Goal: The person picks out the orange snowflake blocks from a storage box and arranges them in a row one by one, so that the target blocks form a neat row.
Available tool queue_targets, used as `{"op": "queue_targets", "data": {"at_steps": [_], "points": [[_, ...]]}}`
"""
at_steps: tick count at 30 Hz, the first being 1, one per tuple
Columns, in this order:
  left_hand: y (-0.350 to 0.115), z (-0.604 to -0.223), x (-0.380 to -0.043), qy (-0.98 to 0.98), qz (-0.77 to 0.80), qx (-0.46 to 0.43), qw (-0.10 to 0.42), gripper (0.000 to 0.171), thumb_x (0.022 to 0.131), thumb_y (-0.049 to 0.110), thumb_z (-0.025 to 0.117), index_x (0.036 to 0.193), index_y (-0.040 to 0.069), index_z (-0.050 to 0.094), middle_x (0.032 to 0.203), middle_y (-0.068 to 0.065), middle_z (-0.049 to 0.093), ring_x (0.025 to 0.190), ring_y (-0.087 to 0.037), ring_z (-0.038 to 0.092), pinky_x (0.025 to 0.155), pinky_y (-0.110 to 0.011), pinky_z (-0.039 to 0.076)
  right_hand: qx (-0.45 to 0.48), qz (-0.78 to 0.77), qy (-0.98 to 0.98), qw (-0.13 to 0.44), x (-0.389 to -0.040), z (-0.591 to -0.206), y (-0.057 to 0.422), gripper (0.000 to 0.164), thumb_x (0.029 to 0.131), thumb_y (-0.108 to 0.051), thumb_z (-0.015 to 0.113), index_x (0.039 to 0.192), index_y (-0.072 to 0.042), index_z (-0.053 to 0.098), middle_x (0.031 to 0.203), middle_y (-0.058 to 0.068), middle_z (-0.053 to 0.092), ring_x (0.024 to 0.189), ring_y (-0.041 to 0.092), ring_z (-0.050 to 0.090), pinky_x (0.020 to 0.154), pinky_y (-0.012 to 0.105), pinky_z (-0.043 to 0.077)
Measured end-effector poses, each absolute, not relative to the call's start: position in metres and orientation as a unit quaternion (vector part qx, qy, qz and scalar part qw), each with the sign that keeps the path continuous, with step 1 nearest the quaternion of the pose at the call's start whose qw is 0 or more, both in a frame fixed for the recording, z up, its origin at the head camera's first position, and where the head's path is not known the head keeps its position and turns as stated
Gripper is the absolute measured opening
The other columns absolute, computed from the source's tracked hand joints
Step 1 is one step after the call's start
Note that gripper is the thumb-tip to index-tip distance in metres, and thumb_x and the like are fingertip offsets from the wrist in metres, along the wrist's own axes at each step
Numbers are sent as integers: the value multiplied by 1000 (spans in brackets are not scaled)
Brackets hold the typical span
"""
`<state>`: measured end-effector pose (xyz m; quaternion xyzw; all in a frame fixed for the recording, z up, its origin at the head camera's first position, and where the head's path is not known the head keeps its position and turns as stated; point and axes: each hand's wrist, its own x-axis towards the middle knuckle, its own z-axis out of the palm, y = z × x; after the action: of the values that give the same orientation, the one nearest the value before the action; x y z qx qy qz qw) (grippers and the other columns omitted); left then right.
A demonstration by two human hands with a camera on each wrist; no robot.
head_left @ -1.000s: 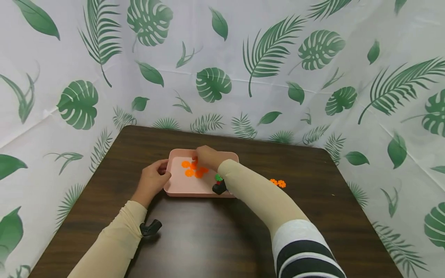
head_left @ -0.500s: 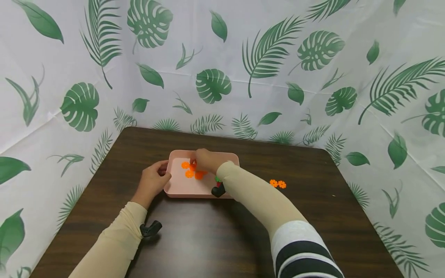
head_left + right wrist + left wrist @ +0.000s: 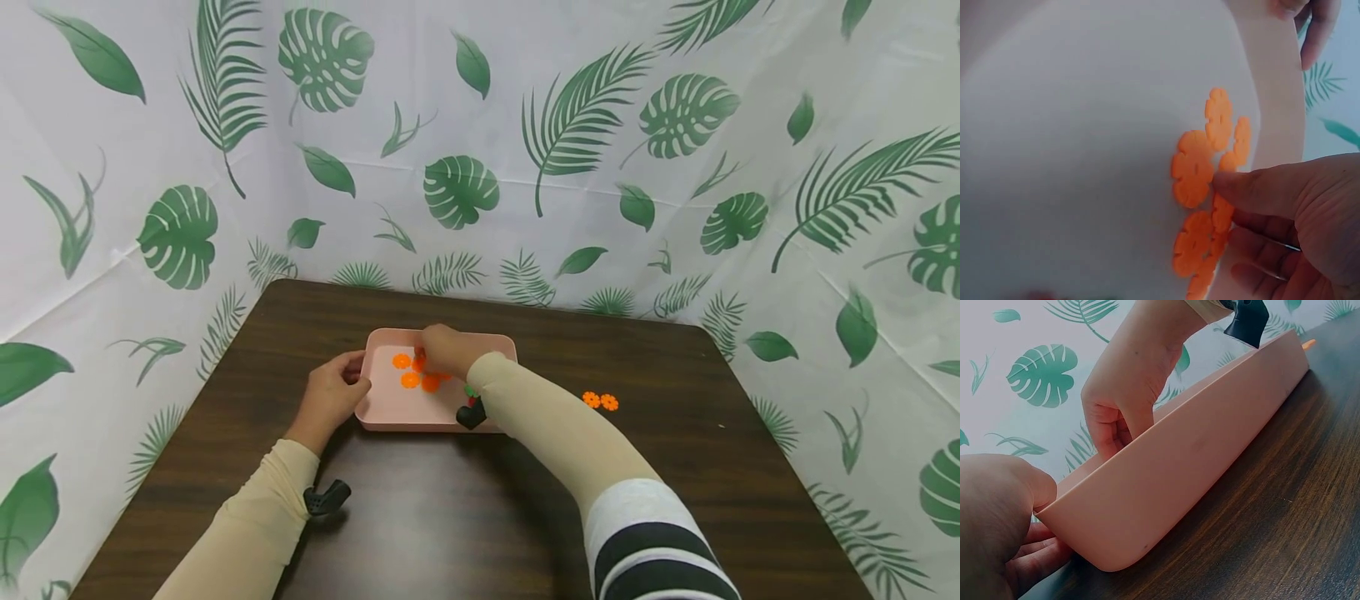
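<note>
A pink tray [image 3: 408, 414] lies on the dark wooden table. My left hand [image 3: 330, 398] grips its left end, thumb over the rim and fingers against the outer wall, as the left wrist view shows. My right hand [image 3: 447, 350] reaches down into the tray over a cluster of orange flower-shaped discs [image 3: 410, 380]. In the right wrist view the thumb [image 3: 1260, 187] and fingers pinch one upright orange disc [image 3: 1222, 209]. Other notched discs [image 3: 1194, 169] lie close around it on the tray floor. The right forearm hides the tray's right part.
Two orange discs [image 3: 600, 402] lie on the table right of the tray, beyond the right forearm. A green piece [image 3: 471, 390] and a bit of red show beside the right wrist's black camera [image 3: 471, 414]. A leaf-print cloth [image 3: 461, 192] hangs behind the table.
The head view has tilted slightly, so the scene sits a little lower. The right hand has shifted slightly among the orange discs; the left hand keeps its hold on the tray.
</note>
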<state>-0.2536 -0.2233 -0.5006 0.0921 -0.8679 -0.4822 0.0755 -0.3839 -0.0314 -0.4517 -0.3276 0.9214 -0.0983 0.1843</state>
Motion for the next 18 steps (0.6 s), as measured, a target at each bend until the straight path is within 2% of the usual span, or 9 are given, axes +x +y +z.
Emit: {"op": "queue_targets", "data": {"at_steps": [4,9,14,18], "points": [[-224,-501,-255,-867,-483,92,74,51,92,12,65,142,3,60,123,-20,69,110,-35,64,101,-51,53,-311,-116,922,201,-384,-451,-28,11,94,-6,68,104,-10,69,90,3,63,78,20,57,68,27,50],[-224,-500,-255,-869,-479,87,82,51,91,12,65,142,3,60,122,-20,69,109,-35,65,100,-51,54,-293,-138,923,208,-385,-450,-26,14,93,-4,67,105,-10,69,90,4,63,80,21,58,70,28,51],[-223,-500,-255,-870,-479,92,77,52,91,12,64,143,4,59,123,-20,69,109,-35,64,101,-50,54,-314,-106,926,181,-385,-451,-27,13,94,-6,69,106,-12,69,95,2,64,83,19,57,72,26,50],[-223,-501,-254,-870,-479,97,71,52,92,13,64,143,4,59,124,-19,69,110,-35,63,102,-50,53,-327,-87,927,160,-385,-448,-25,15,95,-2,65,104,-12,71,98,1,66,85,18,57,74,25,50]]}}
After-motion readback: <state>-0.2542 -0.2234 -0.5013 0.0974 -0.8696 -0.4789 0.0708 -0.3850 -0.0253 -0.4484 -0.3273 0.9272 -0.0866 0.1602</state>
